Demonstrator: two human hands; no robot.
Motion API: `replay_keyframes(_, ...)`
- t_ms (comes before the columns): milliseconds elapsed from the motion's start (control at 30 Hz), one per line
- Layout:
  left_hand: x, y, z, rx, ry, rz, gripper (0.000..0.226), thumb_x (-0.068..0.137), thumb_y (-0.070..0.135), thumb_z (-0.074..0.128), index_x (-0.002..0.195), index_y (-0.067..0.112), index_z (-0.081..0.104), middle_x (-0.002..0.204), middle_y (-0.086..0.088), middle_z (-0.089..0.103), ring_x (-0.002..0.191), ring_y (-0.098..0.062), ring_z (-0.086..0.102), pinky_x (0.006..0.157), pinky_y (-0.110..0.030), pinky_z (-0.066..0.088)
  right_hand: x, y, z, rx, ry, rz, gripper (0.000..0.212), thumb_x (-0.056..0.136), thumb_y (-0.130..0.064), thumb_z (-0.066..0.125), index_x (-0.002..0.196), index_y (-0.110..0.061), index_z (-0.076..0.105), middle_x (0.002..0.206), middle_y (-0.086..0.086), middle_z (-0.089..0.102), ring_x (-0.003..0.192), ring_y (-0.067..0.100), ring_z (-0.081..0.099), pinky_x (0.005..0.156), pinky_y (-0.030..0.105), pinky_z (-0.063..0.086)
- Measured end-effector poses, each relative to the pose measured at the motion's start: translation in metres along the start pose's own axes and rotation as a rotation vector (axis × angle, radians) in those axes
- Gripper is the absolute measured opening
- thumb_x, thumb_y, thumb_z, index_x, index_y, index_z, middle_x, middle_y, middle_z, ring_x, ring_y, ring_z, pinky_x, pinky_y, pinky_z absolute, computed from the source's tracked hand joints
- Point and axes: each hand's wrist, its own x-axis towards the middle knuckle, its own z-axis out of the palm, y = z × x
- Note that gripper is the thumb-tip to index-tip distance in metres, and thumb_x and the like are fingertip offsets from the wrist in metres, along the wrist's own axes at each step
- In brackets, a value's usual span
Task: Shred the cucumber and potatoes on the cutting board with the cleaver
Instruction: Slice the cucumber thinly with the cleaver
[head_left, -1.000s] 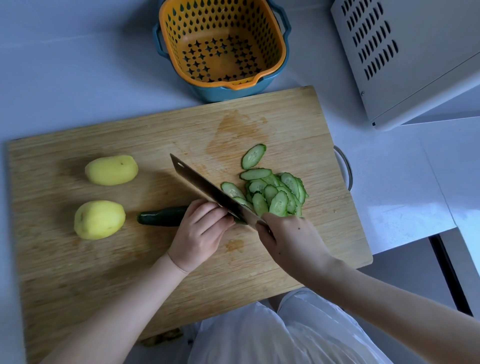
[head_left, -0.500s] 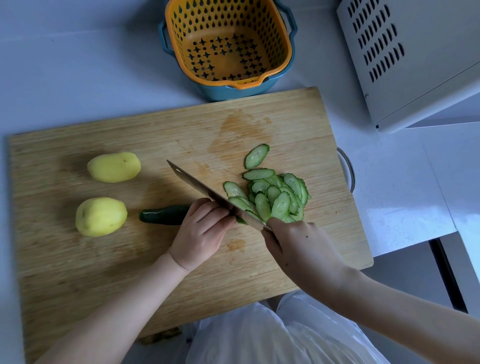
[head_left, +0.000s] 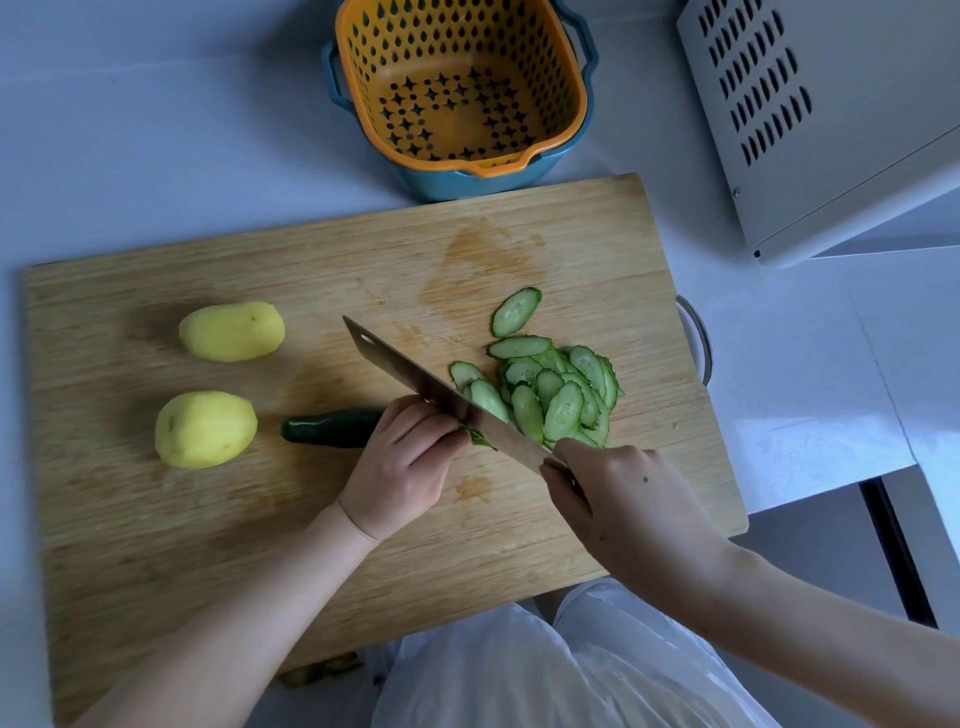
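Observation:
On the wooden cutting board (head_left: 156, 545) lies a dark green cucumber stub (head_left: 330, 428), its right end hidden under my left hand (head_left: 402, 467), whose curled fingers hold it down. My right hand (head_left: 618, 493) grips the handle of the cleaver (head_left: 415, 382), whose blade runs diagonally across the cucumber's cut end, against my left knuckles. A pile of oval cucumber slices (head_left: 550, 395) lies right of the blade. Two peeled yellow potatoes sit at the board's left, one farther back (head_left: 232, 331) and one nearer (head_left: 205, 429).
An orange colander inside a blue bowl (head_left: 460, 88) stands behind the board. A white vented appliance (head_left: 831, 114) fills the top right. A metal handle (head_left: 698, 338) sticks out at the board's right edge. Peel scraps (head_left: 319, 673) lie by the board's near edge.
The cleaver blade has kept working at the cucumber's cut end beside my left knuckles. The visible stub left of my hand looks slightly shorter. Potatoes and slice pile stay put.

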Motion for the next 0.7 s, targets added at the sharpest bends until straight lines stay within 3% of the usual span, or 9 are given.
replay_keyframes(233,-0.001,-0.001,0.0,0.01,-0.005,0.004,0.007,0.088,0.005,0.061,0.093,0.009,0.061,0.099,-0.003,0.053,0.091,-0.023,0.053,0.089,-0.035,0.044,0.009,-0.004,0.009,-0.004,-0.073,0.036,0.031,0.083,-0.022,0.053,0.065,-0.022,0.029,0.046,-0.014,0.006,0.033,0.005,0.004,0.039,0.014,0.0)
replay_keyframes(300,0.0,0.0,-0.001,0.005,-0.008,-0.008,0.007,0.086,0.003,0.063,0.087,0.004,0.069,0.1,-0.003,0.055,0.092,-0.023,0.054,0.088,-0.035,0.044,0.015,-0.004,0.021,-0.023,-0.071,0.038,0.031,0.089,-0.02,0.053,0.067,-0.019,0.033,0.046,-0.013,0.018,0.034,0.004,0.013,0.037,0.018,0.006)
replay_keyframes(433,0.0,0.0,-0.01,0.011,-0.058,0.004,0.009,0.084,0.0,0.065,0.083,0.0,0.073,0.101,-0.005,0.06,0.096,-0.022,0.056,0.09,-0.036,0.045,0.02,-0.006,0.033,0.002,-0.08,0.056,0.025,0.093,-0.022,0.05,0.071,-0.017,0.04,0.05,-0.002,0.038,0.038,0.019,0.031,0.037,0.02,0.013)
replay_keyframes(567,-0.002,-0.008,-0.021,0.094,-0.064,-0.03,0.012,0.083,0.002,0.064,0.082,0.005,0.075,0.092,-0.007,0.069,0.095,-0.022,0.056,0.088,-0.037,0.044,0.019,-0.001,0.033,0.087,-0.15,0.07,0.023,0.098,-0.027,0.039,0.077,-0.017,0.039,0.052,-0.005,0.032,0.041,0.011,0.027,0.04,0.025,0.017)
replay_keyframes(700,-0.006,-0.009,-0.016,0.087,-0.043,-0.012,0.012,0.085,0.003,0.062,0.09,0.009,0.071,0.102,-0.002,0.059,0.095,-0.022,0.055,0.089,-0.037,0.045,0.02,0.003,0.027,0.105,-0.126,0.074,0.03,0.097,-0.026,0.041,0.069,-0.016,0.036,0.05,-0.008,0.03,0.04,0.01,0.026,0.041,0.025,0.018)
